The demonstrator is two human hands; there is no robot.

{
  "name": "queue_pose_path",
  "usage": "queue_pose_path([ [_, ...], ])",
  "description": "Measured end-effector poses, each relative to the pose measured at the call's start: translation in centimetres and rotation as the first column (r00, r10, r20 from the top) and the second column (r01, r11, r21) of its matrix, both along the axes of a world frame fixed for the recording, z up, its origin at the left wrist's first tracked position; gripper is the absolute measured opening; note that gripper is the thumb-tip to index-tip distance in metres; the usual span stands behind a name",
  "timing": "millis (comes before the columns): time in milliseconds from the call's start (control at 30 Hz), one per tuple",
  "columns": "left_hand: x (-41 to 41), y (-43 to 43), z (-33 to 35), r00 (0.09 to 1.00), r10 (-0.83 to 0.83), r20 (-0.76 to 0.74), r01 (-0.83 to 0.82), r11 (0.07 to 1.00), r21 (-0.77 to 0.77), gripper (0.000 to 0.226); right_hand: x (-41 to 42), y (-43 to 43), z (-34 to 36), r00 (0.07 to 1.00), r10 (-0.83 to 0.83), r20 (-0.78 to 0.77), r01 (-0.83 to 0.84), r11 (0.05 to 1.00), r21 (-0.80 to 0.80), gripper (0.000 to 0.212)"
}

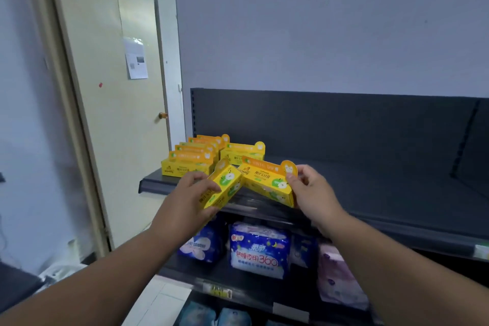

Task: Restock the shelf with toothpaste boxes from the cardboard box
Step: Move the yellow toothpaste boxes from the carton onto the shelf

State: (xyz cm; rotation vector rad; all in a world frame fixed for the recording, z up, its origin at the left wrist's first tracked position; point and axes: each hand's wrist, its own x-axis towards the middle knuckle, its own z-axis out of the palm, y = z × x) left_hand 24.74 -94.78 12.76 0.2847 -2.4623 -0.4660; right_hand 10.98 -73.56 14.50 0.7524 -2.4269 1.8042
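You hold the left box (225,189) just beside the right box (267,182) at the front edge of the shelf (370,182), with the stocked boxes (190,161) behind them at its left end.

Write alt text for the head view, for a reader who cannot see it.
A left hand grips a tilted yellow toothpaste box and a right hand holds a second box at the front edge of a dark shelf. More yellow boxes stand at its left end; blue packs sit below.
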Motion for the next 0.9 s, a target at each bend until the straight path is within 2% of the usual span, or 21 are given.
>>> queue_pose_path([
  [167,-4.4,-2.3,1.2,1.0,-0.003,0.012,0.003,0.999,-0.049,0.033,-6.6,-2.3,0.2,1.0,0.008,0.015,-0.009,0.996,0.087,0.016],
  [300,-8.3,-3.4,2.2,0.999,-0.047,0.006,0.047,0.998,-0.047,0.044,-11.2,-4.1,0.1,0.997,0.027,0.068,-0.036,0.989,0.141,0.015],
  [400,-10.5,-4.0,2.7,0.994,-0.083,0.068,0.083,0.997,0.007,0.05,-13.9,-5.5,0.0,0.975,0.061,0.212,-0.083,0.992,0.096,0.017],
  [500,-12.1,-4.8,3.2,0.98,-0.117,0.159,0.111,0.993,0.044,0.051,-16.0,-6.8,-0.2,0.944,0.138,0.299,-0.168,0.983,0.078,0.036],
  [567,-13.2,-5.5,3.8,0.962,-0.177,0.209,0.163,0.983,0.084,0.05,-16.9,-7.5,-0.2,0.952,0.165,0.259,-0.213,0.961,0.174,0.043],
  [667,-14.9,-6.3,4.6,0.916,-0.283,0.285,0.264,0.959,0.106,0.052,-18.0,-8.5,0.1,0.975,0.149,0.164,-0.2,0.91,0.363,0.035],
  [733,-16.1,-6.9,4.8,0.883,-0.322,0.341,0.315,0.946,0.077,0.056,-18.7,-9.3,0.3,0.978,0.143,0.154,-0.197,0.881,0.431,0.03],
  [900,-18.6,-9.0,4.7,0.812,-0.365,0.455,0.396,0.918,0.03,0.064,-19.6,-11.3,0.0,0.96,0.095,0.265,-0.176,0.937,0.303,0.036],
])
